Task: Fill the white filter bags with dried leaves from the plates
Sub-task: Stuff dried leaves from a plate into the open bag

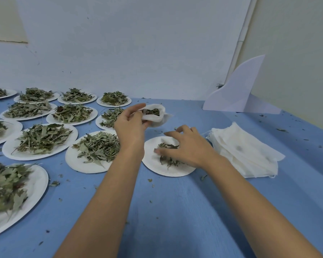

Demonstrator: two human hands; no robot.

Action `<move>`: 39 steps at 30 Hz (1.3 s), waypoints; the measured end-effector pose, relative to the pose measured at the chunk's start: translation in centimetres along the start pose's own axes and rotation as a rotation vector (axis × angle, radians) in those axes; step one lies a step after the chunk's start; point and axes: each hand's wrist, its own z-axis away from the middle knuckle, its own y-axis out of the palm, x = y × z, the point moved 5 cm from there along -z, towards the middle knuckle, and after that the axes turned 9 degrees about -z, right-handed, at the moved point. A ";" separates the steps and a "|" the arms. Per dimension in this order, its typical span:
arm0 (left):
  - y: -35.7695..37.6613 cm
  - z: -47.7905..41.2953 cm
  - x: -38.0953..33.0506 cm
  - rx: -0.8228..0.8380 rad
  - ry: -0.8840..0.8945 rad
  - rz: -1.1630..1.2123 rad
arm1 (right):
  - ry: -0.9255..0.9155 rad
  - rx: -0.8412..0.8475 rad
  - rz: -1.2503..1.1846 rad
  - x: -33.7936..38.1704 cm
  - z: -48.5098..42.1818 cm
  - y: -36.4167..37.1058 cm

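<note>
Two hands: left [130,125] raised, right [186,146] palm-down.

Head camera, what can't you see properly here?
- Head view: the right hand covers the leaves on the near plate, so it is unclear whether it grips any.
- Head view: the left hand and cloth folds hide how full the filter bag is.
- Head view: the picture's edge cuts off the leftmost plates.
- Head view: the stack of bags has layers too fine to count.
</note>
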 end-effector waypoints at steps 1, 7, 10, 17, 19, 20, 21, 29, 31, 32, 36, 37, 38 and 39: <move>0.0 0.0 0.0 -0.001 -0.001 -0.001 | 0.014 0.071 0.013 -0.1 0.2 0.2; 0.0 0.1 0.3 0.002 -0.006 -0.009 | -0.128 0.338 -0.037 0.6 1.1 1.0; 0.0 0.0 0.4 0.004 -0.006 -0.006 | -0.178 0.381 -0.086 0.5 1.6 1.5; 0.1 0.0 0.9 0.006 -0.016 -0.016 | -0.179 0.329 -0.125 0.1 1.7 2.5; 0.1 0.0 1.0 0.005 -0.014 -0.022 | -0.189 0.235 -0.074 0.2 1.5 2.6; 0.1 0.0 1.0 0.006 -0.014 -0.023 | -0.183 0.185 -0.051 0.2 1.4 2.5; 0.1 0.0 1.0 0.007 -0.015 -0.021 | -0.174 0.138 -0.032 0.2 1.4 2.5; 0.6 0.2 1.5 0.052 -0.001 -0.077 | -0.183 -0.033 0.060 0.4 1.1 2.8; 0.8 0.0 1.8 0.077 0.009 -0.129 | -0.181 -0.112 -0.079 0.5 1.2 2.3; 0.9 0.0 2.1 0.091 0.008 -0.154 | -0.169 -0.179 -0.197 0.5 1.3 1.7; 1.0 -0.3 3.2 0.130 0.001 -0.240 | 0.002 -0.272 -0.825 -0.4 1.3 -1.1; 1.0 -0.3 3.5 0.131 0.003 -0.250 | 0.040 -0.240 -0.941 -0.5 1.2 -1.6; 1.0 -0.3 3.7 0.131 0.006 -0.262 | 0.064 -0.212 -1.015 -0.5 1.2 -2.0; 1.1 -0.3 3.8 0.134 0.010 -0.279 | 0.076 -0.190 -1.065 -0.4 1.2 -2.3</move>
